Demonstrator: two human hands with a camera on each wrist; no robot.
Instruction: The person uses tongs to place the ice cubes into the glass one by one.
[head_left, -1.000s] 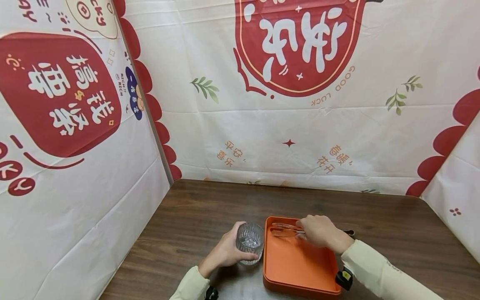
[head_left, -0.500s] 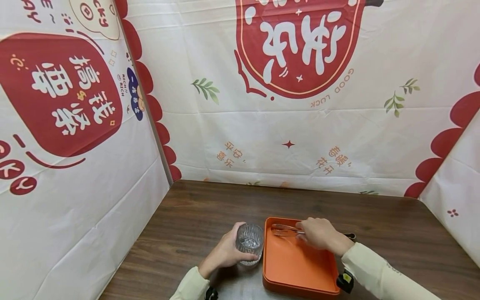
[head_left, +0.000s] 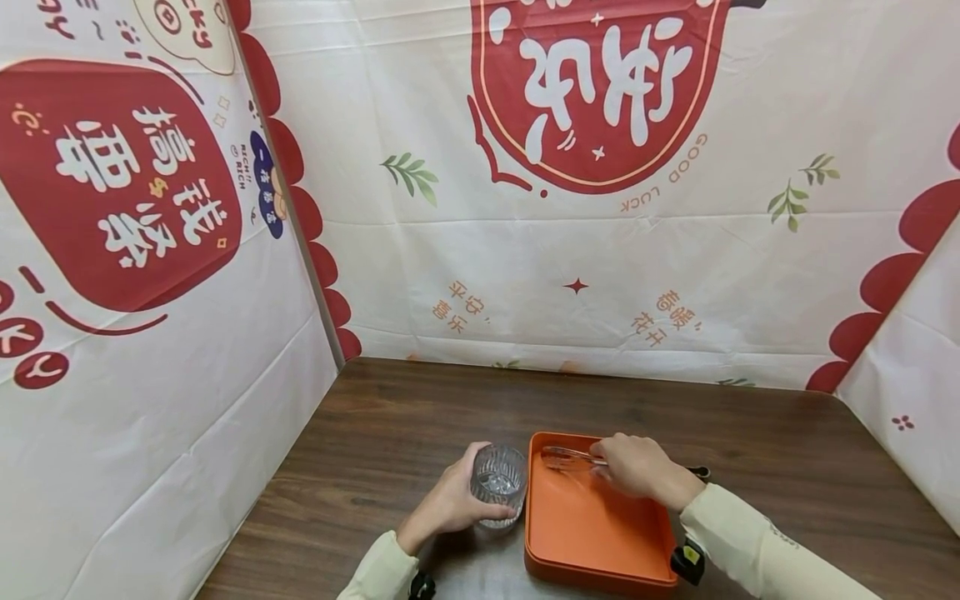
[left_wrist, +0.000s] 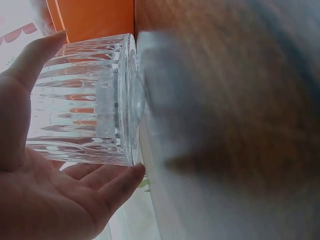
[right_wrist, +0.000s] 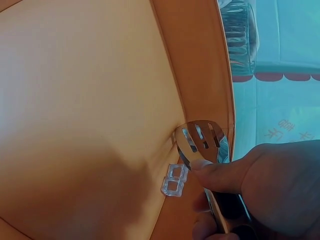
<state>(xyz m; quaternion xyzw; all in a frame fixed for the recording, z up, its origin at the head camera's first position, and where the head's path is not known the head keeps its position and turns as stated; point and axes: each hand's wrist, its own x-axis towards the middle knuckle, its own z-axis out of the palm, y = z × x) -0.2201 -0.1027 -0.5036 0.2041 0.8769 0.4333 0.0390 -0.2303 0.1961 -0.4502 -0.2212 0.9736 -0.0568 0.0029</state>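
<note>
A clear ribbed glass (head_left: pixel 499 482) is gripped by my left hand (head_left: pixel 448 502), thumb on its near side and fingers round the other. In the left wrist view the glass (left_wrist: pixel 82 107) shows its thick base close to the tabletop. My right hand (head_left: pixel 637 468) holds metal tongs (head_left: pixel 567 455) inside the far left part of an orange tray (head_left: pixel 592 533). Seen from the right wrist, the slotted end of the tongs (right_wrist: pixel 202 137) is by the tray wall, beside two clear cubes (right_wrist: pixel 174 180) in the tray. Whether the glass holds anything is hard to tell.
The tray stands on a dark wood table (head_left: pixel 420 400), its left wall right beside the glass. A printed white cloth (head_left: pixel 450 250) hangs behind the table and on both sides. A dark strap-like piece (head_left: pixel 699 472) shows behind my right wrist.
The two arms of the tongs have come closer together in my right hand. My left hand and the glass have stayed in place.
</note>
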